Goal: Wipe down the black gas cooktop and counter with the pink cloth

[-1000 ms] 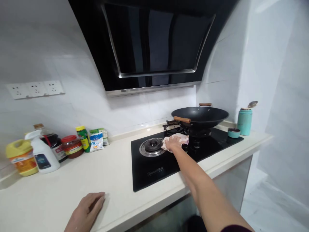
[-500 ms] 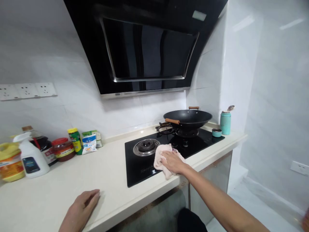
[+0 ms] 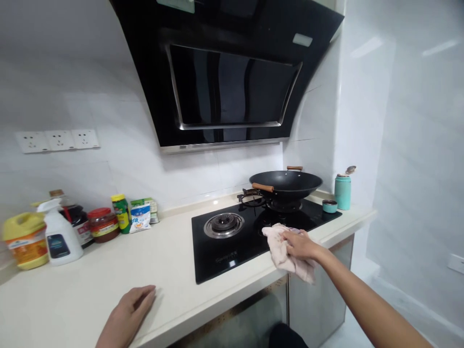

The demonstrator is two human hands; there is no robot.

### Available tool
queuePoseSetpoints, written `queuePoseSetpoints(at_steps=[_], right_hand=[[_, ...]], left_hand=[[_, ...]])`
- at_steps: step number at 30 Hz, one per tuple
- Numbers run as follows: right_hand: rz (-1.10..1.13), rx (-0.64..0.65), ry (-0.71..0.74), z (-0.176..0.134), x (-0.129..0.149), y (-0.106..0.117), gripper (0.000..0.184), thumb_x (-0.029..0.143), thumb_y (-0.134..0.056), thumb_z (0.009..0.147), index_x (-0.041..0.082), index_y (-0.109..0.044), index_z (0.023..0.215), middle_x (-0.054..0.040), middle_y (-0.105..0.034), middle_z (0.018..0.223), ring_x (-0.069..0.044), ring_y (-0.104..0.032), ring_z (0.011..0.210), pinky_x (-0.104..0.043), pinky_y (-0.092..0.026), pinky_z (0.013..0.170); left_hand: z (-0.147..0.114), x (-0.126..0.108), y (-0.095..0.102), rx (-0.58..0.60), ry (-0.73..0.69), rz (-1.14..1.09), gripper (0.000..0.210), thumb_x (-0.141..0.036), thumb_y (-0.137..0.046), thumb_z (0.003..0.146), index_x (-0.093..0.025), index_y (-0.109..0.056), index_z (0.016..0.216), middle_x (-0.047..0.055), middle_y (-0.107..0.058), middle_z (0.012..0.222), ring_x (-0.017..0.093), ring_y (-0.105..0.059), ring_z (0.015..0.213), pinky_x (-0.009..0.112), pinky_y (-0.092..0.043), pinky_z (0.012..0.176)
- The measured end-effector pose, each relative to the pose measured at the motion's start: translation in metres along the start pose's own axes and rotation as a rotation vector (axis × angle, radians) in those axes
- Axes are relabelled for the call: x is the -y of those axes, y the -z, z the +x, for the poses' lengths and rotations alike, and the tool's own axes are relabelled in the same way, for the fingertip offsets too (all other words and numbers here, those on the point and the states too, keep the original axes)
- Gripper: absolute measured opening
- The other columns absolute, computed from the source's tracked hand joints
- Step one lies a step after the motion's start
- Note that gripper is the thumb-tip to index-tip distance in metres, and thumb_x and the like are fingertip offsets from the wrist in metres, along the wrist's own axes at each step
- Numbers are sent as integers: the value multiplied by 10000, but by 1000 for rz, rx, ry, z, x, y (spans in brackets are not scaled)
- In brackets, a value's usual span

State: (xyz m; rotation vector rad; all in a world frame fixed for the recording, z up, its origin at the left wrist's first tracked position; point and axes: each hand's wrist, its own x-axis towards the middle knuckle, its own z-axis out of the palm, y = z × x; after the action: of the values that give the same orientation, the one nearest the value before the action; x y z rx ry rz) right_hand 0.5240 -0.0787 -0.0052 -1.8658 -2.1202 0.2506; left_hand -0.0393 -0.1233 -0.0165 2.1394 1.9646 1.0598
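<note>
My right hand (image 3: pixel 300 244) grips a pale pink cloth (image 3: pixel 281 247) at the front edge of the black glass gas stove (image 3: pixel 213 258). Part of the cloth lies on the glass, and its lower end hangs over the counter's edge. To the left, my left hand (image 3: pixel 132 307) rests on the cream countertop (image 3: pixel 163 261) with nothing in it, fingers loosely bent and the thumb a little apart. A black wok (image 3: pixel 286 181) with wooden handles sits on the right burner, behind the cloth. The left burner (image 3: pixel 224 224) is bare.
At the right end stand a teal flask (image 3: pixel 342 192) with a spoon in its top and a small teal cup (image 3: pixel 329 206). A white spray bottle (image 3: pixel 61 239), a yellow jug (image 3: pixel 27 241), a red-lidded jar (image 3: pixel 103 225) and seasonings line the left. A black range hood (image 3: pixel 232 87) overhangs the stove.
My right hand has slid the cloth rightward along the stove's front edge, and more of the cloth now hangs over. My left hand stays on the countertop. The view has shifted slightly.
</note>
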Motion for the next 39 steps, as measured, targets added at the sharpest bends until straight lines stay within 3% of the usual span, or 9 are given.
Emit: queuePoseSetpoints(at_steps=[5, 9, 12, 15, 21, 27, 33, 36, 39], right_hand=[[56, 26, -25, 6, -9, 14, 656, 528, -543, 865, 210, -508, 1438, -140, -608, 1407, -319, -564, 1287, -424, -372, 1083], [156, -2, -100, 21, 6, 8, 907, 691, -383, 932, 122, -222, 1619, -170, -347, 1628, -304, -382, 1477, -398, -284, 1182], [176, -16, -107, 37, 18, 1, 909, 682, -405, 940, 125, -205, 1630, -169, -289, 1653, -311, -299, 1520, -418, -211, 1220], [288, -19, -146, 56, 19, 2, 857, 677, -310, 978, 147, -176, 1638, -148, -289, 1656, -274, -331, 1508, -399, -237, 1211], [299, -48, -210, 82, 14, 13, 761, 625, -156, 1018, 172, -242, 1623, -128, -350, 1634, -248, -403, 1469, -391, -317, 1167], [141, -56, -186, 63, 24, 3, 694, 439, -451, 968, 166, -322, 1593, -134, -462, 1568, -303, -455, 1420, -392, -258, 1180], [13, -68, -46, 26, 22, -16, 866, 610, -582, 865, 139, -371, 1560, -174, -405, 1593, -344, -342, 1475, -472, -172, 1212], [-56, -110, 71, 12, 3, -29, 696, 573, -512, 915, 242, -445, 1524, -120, -436, 1578, -322, -347, 1468, -538, -170, 1200], [-78, -202, 65, 8, -23, -35, 509, 492, -433, 967, 331, -563, 1433, -85, -507, 1501, -291, -450, 1380, -493, -308, 1132]], left_hand=[[-2, -1, -1, 9, -19, -8, 465, -602, -526, 817, -239, -792, 930, 65, -797, 1026, 269, -737, 972, 366, -597, 904], [-1, -2, 0, -3, -26, -11, 460, -608, -535, 795, -247, -802, 898, 67, -799, 1007, 278, -737, 979, 379, -598, 907], [0, -3, 2, -5, -26, -28, 450, -615, -550, 775, -262, -810, 874, 60, -805, 981, 283, -744, 957, 381, -603, 903], [2, -4, 3, -4, -26, -39, 441, -632, -565, 756, -280, -812, 855, 46, -810, 961, 285, -751, 935, 369, -615, 875], [6, 2, 1, 26, -34, -18, 471, -658, -560, 746, -283, -817, 869, 49, -808, 966, 289, -750, 937, 362, -617, 874], [6, 9, -3, 49, -18, 7, 493, -652, -559, 780, -259, -810, 941, 67, -799, 1050, 288, -730, 1007, 360, -597, 916], [6, 15, -7, 48, 25, 7, 491, -648, -571, 768, -254, -804, 948, 69, -795, 1077, 289, -730, 1021, 366, -600, 916], [5, 16, -6, 48, 38, -8, 512, -670, -558, 757, -262, -806, 943, 66, -795, 1076, 301, -728, 1035, 399, -596, 945], [5, 15, -5, 56, 46, -17, 518, -687, -549, 747, -277, -810, 926, 59, -795, 1075, 309, -724, 1047, 417, -585, 975]])
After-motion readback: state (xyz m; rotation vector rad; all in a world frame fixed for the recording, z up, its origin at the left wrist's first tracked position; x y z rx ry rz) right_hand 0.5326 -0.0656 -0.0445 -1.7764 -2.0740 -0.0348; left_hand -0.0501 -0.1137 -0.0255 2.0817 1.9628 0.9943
